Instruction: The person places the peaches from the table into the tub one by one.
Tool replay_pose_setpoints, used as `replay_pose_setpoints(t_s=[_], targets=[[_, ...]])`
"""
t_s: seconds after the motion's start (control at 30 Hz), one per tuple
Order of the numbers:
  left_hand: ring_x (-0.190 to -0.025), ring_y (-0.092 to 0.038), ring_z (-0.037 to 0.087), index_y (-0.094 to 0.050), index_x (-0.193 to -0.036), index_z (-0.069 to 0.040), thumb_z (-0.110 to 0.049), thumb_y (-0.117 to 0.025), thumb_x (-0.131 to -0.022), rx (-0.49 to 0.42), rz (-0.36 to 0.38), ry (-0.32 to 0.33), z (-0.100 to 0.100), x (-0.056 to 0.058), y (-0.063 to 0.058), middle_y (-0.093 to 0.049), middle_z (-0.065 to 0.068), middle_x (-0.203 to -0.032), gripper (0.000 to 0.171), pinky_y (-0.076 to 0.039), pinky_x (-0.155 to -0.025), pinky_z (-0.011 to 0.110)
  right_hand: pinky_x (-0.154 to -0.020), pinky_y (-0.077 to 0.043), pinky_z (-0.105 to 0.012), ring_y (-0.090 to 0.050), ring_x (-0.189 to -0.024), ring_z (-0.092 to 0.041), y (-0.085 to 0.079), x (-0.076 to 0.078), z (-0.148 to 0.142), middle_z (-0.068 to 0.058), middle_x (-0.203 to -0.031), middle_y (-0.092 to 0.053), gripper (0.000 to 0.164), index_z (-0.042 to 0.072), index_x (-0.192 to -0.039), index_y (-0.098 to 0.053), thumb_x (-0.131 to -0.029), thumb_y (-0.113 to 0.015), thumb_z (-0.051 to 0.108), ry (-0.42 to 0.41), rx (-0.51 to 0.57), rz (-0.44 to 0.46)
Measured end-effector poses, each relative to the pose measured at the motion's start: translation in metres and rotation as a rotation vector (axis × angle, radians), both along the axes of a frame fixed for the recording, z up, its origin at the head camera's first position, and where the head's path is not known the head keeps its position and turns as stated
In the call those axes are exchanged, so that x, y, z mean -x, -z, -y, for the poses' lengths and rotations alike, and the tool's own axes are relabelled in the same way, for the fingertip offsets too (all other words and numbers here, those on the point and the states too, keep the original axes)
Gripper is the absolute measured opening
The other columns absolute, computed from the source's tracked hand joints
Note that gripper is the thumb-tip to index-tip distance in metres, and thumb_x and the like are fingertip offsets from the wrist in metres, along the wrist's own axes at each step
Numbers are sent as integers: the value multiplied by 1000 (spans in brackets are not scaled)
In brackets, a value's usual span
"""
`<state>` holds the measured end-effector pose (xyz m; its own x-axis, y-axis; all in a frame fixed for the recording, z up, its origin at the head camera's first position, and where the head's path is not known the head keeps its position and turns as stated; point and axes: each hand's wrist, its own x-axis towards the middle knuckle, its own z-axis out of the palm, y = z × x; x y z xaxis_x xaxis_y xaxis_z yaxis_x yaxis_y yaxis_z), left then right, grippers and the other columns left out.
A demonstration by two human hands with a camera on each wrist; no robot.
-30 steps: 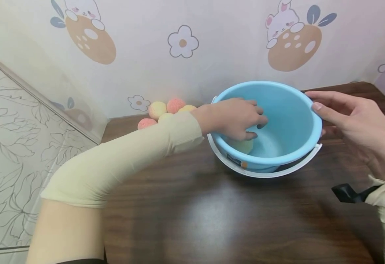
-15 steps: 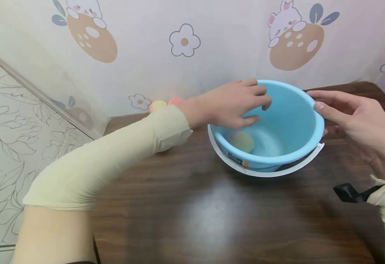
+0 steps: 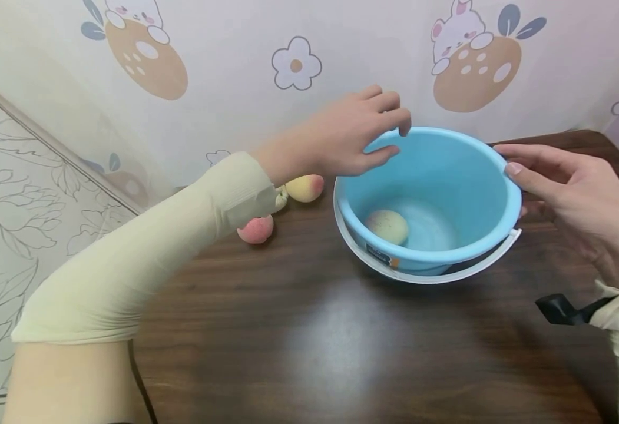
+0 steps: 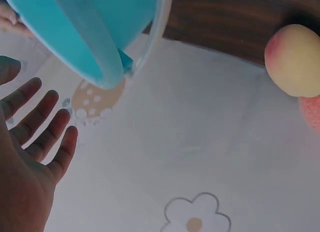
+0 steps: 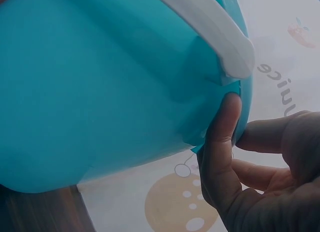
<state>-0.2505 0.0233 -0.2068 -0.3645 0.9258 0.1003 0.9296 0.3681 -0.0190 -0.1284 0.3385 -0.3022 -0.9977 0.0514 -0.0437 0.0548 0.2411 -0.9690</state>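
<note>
A light blue bucket (image 3: 463, 176) stands on the table with its white handle (image 3: 426, 279) lowered toward the front. Inside, at the left of its floor, lies a pale yellow-green peach (image 3: 387, 227). My right hand (image 3: 590, 200) pinches the bucket's right rim between thumb and fingers, seen closely in the right wrist view. Over the left back rim hovers my left hand (image 3: 354, 132), holding nothing, its fingers loosely spread. Left of the bucket sit a yellow peach with a red blush (image 3: 305, 188) and a pink fruit (image 3: 256, 229); my left forearm hides others there.
A patterned cloth or paper backdrop (image 3: 357, 65) rises directly behind the dark wooden table (image 3: 267, 330). A flower-patterned panel (image 3: 17, 247) borders the left side. A black strap piece (image 3: 560, 309) sticks out from the right wrist.
My left hand has come up out of the bucket and moved left and back, leaving the pale peach inside in view. The right hand keeps its hold on the rim.
</note>
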Motion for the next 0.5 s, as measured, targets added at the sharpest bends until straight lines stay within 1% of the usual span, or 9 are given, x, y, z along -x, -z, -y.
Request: replay_pose_setpoints(t_s=[0.17, 0.23, 0.27, 0.37, 0.4, 0.5], targets=[[-116, -52, 26, -64, -127, -10, -29, -53, -104, -55, 17, -40, 14, 6, -2, -61, 8, -119, 32, -44, -103, 36, -59, -63, -34, -75, -69, -16, -1, -1, -1, 12, -113, -76, 47, 16, -146, -59, -100, -69, 18, -2, 46, 9], [-116, -52, 25, -64, -127, -11, -29, -54, -104, -65, 19, -65, 20, 8, -1, -60, 8, -119, 31, -44, -103, 36, -59, -62, -33, -74, -68, -15, -1, -1, -1, 14, -114, -75, 48, 17, -147, -59, -100, -69, 21, 13, 3, 11], [-116, -52, 25, -64, -127, -11, -30, -54, -104, -71, 21, -78, 23, 10, -1, -60, 8, -119, 31, -44, -102, 36, -59, -63, -33, -73, -68, -16, -1, -1, -1, 14, -114, -74, 49, 16, -148, -58, -100, -69, 21, 17, -1, 13], [-116, -51, 26, -62, -127, -11, -31, -53, -105, -77, 25, -116, 32, 12, 2, -60, 7, -121, 31, -45, -100, 37, -59, -63, -32, -73, -67, -16, -2, -1, 0, 16, -114, -73, 51, 20, -149, -58, -100, -70, 26, 38, -42, 41], [-115, -50, 25, -62, -128, -11, -31, -53, -105, -78, 25, -126, 36, 13, 3, -60, 7, -121, 31, -45, -100, 37, -59, -63, -33, -73, -66, -17, -2, -1, 1, 16, -114, -73, 51, 20, -149, -57, -100, -69, 26, 39, -53, 36], [-110, -51, 26, -63, -127, -11, -31, -54, -105, -90, 22, -146, 45, 16, 8, -61, 7, -121, 31, -45, -97, 37, -59, -63, -32, -73, -67, -17, -2, -1, 2, 16, -113, -73, 51, 21, -149, -58, -100, -70, 26, 39, -51, 39]])
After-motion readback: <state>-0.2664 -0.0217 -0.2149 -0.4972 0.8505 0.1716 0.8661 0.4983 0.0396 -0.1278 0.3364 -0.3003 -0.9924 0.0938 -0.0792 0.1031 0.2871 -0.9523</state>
